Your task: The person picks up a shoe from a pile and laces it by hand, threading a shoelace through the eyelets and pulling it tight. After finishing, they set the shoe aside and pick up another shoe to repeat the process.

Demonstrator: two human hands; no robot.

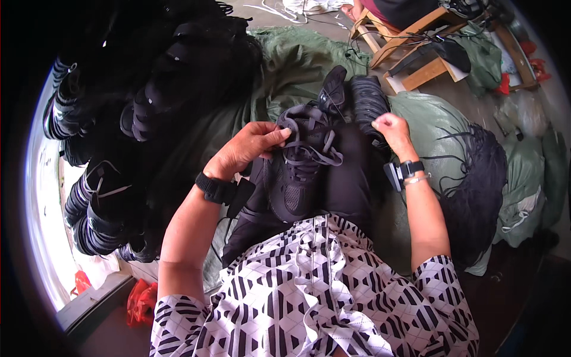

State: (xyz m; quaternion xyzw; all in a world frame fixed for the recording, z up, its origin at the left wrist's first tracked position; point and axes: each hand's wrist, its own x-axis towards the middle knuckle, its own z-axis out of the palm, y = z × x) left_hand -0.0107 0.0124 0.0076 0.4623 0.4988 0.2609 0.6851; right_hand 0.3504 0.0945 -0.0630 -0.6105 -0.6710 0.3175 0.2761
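Observation:
A black sneaker (297, 178) lies on my lap, toe toward me, with dark grey laces (315, 156) threaded loosely across its top. My left hand (247, 149) pinches a loop of the lace at the shoe's upper left. My right hand (392, 130) is up at the right, fingers closed on what seems to be the other lace end, beside the ribbed sole of a second black shoe (366, 101). Both wrists wear black bands.
A large pile of black shoes (148, 101) fills the left. Green sacks (428, 119) lie under and around my knees, and a bundle of black laces (482, 172) rests at the right. A wooden stool (416, 41) stands at the top right.

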